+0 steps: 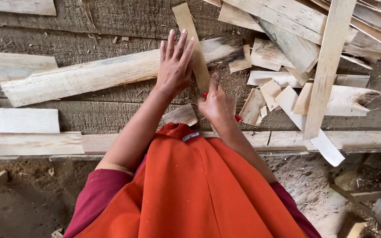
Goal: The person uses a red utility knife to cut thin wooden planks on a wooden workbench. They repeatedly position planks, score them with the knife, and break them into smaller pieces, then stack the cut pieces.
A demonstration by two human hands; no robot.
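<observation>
Your left hand point(174, 66) lies flat, fingers spread and straight, palm down on a narrow pale wooden strip point(192, 44) that runs away from you and tilts slightly to the left at its far end. The hand pins this strip where it crosses a long rough-sawn pale plank with a dark scorched end point(111, 72), which stretches out to the left of that hand. Your right hand point(218, 105) is closed around a small red-handled tool point(238, 118); only bits of red show by the thumb and at the heel of the hand, so its kind cannot be told. The forefinger points up along the near end of the strip, touching its right edge.

Just below and between your hands sits a short wooden offcut with grain lines point(181, 115), next to the collar of your orange apron point(190, 185). To the right of your right hand lies a heap of small pale wood scraps point(270, 88), and across it a long flat light wooden slat point(327, 66) leans steeply. Everything rests on a weathered grey plank workbench point(89, 114). Further left of your left hand, several pale boards point(18, 121) lie flat at the bench edge.
</observation>
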